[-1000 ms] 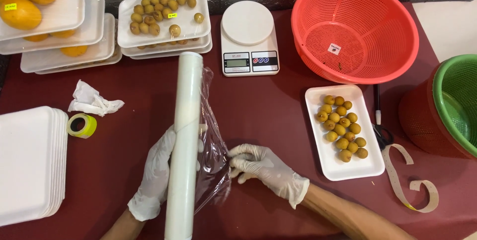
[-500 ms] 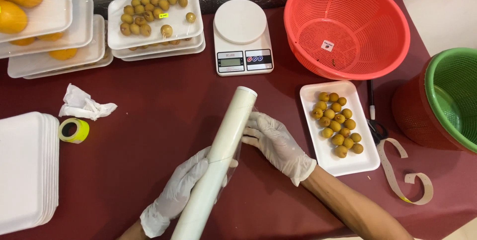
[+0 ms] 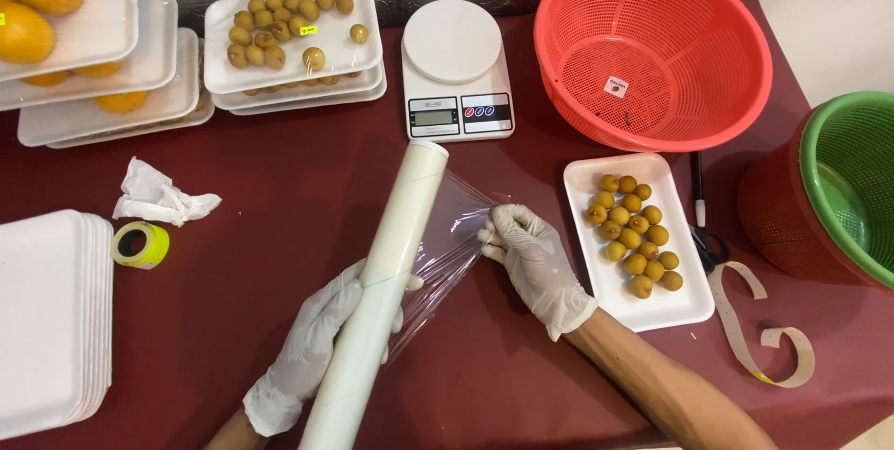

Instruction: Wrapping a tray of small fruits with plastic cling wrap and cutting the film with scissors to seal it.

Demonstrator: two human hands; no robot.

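Fingers, right hand (image 3: 533, 259): gloved fingers (image 3: 498, 236) pinched closed on the loose edge of the clear film (image 3: 447, 226), which is stretched out sideways from the roll.
Fingers, left hand (image 3: 317, 343): gloved, wrapped around the lower half of the roll from beneath, thumb showing on its right side; closed in a firm hold.
Roll of cling film (image 3: 386, 287): a long white tube lying at a slant across the middle of the bench, its top end near the scale, its lower end running out of the bottom of the view.
Film sheet: transparent, wrinkled, spanning the gap between the roll and the right hand, just above the bench.
Bench (image 3: 279, 198): covered in dark red.
Open tray (image 3: 638, 245): white foam tray with small round brownish fruit, just right of the right hand, unwrapped.
Scale (image 3: 456, 73): white kitchen scale at the back, beyond the roll's top end.
Wrapped trays (image 3: 293, 40): stack at the back left, same small fruit under film; further left, trays of larger orange fruit (image 3: 42, 3).
Empty trays (image 3: 47, 320): white stack at the left edge.
Sticker roll (image 3: 140, 245): yellow-green, beside a crumpled white paper (image 3: 158, 198).
Baskets: red one (image 3: 652, 49) at the back right, green one (image 3: 852, 180) at the right edge.
Scissors (image 3: 703, 226): just right of the open tray, with a curled paper strip (image 3: 764, 329) near them.
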